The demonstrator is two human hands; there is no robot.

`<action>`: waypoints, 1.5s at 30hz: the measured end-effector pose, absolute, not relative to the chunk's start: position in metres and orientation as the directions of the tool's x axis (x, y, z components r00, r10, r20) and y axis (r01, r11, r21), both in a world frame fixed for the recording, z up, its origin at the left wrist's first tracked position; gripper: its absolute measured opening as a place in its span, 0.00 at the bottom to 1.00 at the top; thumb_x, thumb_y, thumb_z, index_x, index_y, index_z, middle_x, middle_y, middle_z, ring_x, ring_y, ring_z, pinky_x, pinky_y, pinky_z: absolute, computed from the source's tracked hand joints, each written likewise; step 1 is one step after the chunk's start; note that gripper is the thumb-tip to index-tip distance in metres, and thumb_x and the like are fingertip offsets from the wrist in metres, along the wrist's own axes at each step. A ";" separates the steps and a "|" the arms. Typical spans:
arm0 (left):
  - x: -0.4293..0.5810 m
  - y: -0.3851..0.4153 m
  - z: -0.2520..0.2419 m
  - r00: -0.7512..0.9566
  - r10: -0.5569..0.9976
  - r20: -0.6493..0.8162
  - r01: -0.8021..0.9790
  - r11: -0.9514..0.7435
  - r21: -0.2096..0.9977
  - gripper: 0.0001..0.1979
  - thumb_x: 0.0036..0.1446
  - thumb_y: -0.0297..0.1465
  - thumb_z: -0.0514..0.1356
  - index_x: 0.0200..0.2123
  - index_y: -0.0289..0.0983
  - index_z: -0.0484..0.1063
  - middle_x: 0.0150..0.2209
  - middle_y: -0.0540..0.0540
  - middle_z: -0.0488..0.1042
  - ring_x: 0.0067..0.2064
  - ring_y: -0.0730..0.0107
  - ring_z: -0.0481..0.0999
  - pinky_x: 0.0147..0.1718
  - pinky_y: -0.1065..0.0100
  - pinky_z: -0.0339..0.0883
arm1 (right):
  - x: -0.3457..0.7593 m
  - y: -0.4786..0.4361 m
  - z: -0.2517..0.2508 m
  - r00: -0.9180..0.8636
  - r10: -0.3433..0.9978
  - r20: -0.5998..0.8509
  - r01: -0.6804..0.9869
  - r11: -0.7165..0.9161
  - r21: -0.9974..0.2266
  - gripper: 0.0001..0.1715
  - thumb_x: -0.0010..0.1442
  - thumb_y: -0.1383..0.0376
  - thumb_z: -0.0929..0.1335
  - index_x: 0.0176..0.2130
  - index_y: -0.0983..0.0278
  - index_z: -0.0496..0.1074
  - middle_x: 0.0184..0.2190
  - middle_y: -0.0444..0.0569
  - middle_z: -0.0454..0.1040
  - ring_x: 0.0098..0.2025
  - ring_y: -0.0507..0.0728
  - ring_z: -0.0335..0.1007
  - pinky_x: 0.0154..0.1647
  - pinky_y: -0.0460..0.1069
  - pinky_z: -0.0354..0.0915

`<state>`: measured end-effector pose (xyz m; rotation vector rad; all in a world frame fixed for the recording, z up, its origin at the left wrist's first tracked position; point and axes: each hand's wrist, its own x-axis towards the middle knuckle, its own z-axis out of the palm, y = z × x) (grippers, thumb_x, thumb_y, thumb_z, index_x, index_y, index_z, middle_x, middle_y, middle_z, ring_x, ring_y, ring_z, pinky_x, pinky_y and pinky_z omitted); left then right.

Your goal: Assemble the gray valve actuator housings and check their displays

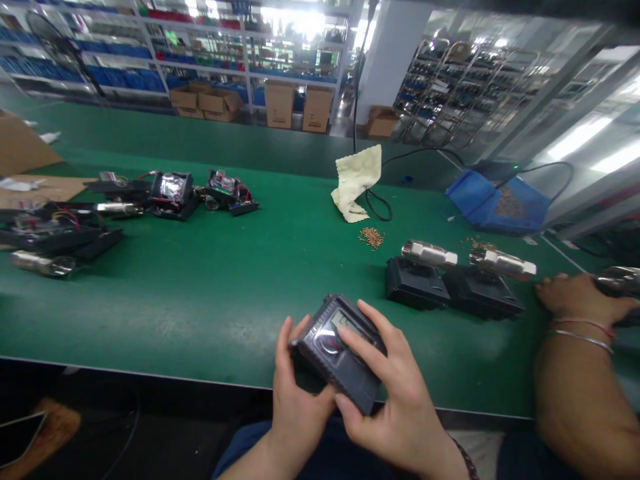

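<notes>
A dark grey boxy device (345, 373) with a small display is held between my two hands above the table's front edge, its face tilted up toward me. My left hand (300, 407) grips its left side and lower edge. Around the right side wraps my right hand (400, 393), with a finger lying over the display. The underside of the device is hidden. Farther right on the table lie two similar dark devices (417, 283), each with a silver metal fitting (429, 254) on top. Beyond them sits a small heap of screws (371, 237).
A co-worker's arm (575, 333) rests at the right, its hand beside another metal fitting. Opened devices with wires (173, 193) lie at the left. A pale cloth (357, 180), a black cable and a blue bin (500, 200) stand along the back of the green table (210, 307).
</notes>
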<state>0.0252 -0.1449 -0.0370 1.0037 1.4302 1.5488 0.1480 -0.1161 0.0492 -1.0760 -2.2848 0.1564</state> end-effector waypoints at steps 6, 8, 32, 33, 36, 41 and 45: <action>0.025 -0.146 -0.039 -0.381 0.924 0.024 -0.057 -0.049 0.997 0.35 0.45 0.32 0.68 0.56 0.40 0.60 0.56 0.38 0.68 0.58 0.52 0.69 0.57 0.50 0.63 | 0.149 -0.109 0.052 -0.496 0.749 0.439 0.686 0.648 -0.330 0.39 0.48 0.66 0.68 0.59 0.58 0.59 0.63 0.57 0.51 0.59 0.69 0.56 0.53 0.65 0.63; 0.025 -0.146 -0.038 -0.381 0.924 0.023 -0.072 -0.054 0.996 0.35 0.44 0.32 0.68 0.56 0.40 0.60 0.56 0.38 0.68 0.58 0.52 0.68 0.57 0.49 0.62 | 0.150 -0.108 0.052 -0.507 0.749 0.427 0.682 0.652 -0.332 0.39 0.48 0.66 0.68 0.59 0.57 0.59 0.63 0.56 0.51 0.59 0.69 0.57 0.53 0.65 0.64; -0.059 -0.112 0.032 0.284 0.943 -0.172 -0.073 0.200 0.977 0.39 0.47 0.42 0.62 0.61 0.35 0.62 0.48 0.39 0.76 0.40 0.57 0.79 0.38 0.58 0.74 | 0.153 -0.134 0.051 -0.545 0.730 0.413 0.543 0.682 -0.489 0.38 0.51 0.61 0.69 0.61 0.56 0.60 0.64 0.54 0.52 0.63 0.70 0.54 0.58 0.66 0.62; -0.059 -0.117 0.029 0.260 0.953 -0.154 -0.074 0.178 0.981 0.40 0.47 0.41 0.61 0.63 0.34 0.59 0.49 0.38 0.75 0.40 0.58 0.78 0.38 0.58 0.74 | 0.155 -0.136 0.047 -0.453 0.794 0.405 0.538 0.606 -0.586 0.39 0.53 0.61 0.68 0.62 0.54 0.57 0.64 0.54 0.53 0.63 0.69 0.55 0.58 0.65 0.63; -0.056 -0.142 0.012 0.172 0.984 -0.044 -0.025 0.049 0.998 0.41 0.49 0.38 0.59 0.65 0.34 0.53 0.51 0.37 0.73 0.45 0.58 0.77 0.46 0.57 0.72 | 0.161 -0.139 0.038 -0.300 0.948 0.106 0.355 0.214 -0.910 0.43 0.53 0.64 0.68 0.64 0.55 0.51 0.60 0.56 0.63 0.56 0.64 0.68 0.51 0.59 0.70; -0.055 -0.180 -0.008 0.142 0.986 0.086 0.181 -0.111 0.977 0.39 0.48 0.30 0.60 0.65 0.42 0.55 0.57 0.39 0.69 0.58 0.52 0.69 0.55 0.49 0.65 | 0.158 -0.141 0.041 -0.503 0.835 -0.223 0.233 -0.117 -0.965 0.34 0.40 0.67 0.71 0.50 0.62 0.67 0.42 0.50 0.77 0.42 0.61 0.76 0.43 0.54 0.73; -0.054 -0.183 0.000 0.140 0.971 0.193 0.308 -0.227 0.924 0.36 0.41 0.27 0.67 0.56 0.46 0.64 0.49 0.44 0.74 0.51 0.57 0.75 0.50 0.55 0.71 | 0.158 -0.143 0.046 -0.489 0.856 -0.166 0.343 0.014 -0.939 0.33 0.37 0.70 0.71 0.46 0.62 0.69 0.39 0.48 0.77 0.38 0.59 0.75 0.39 0.52 0.73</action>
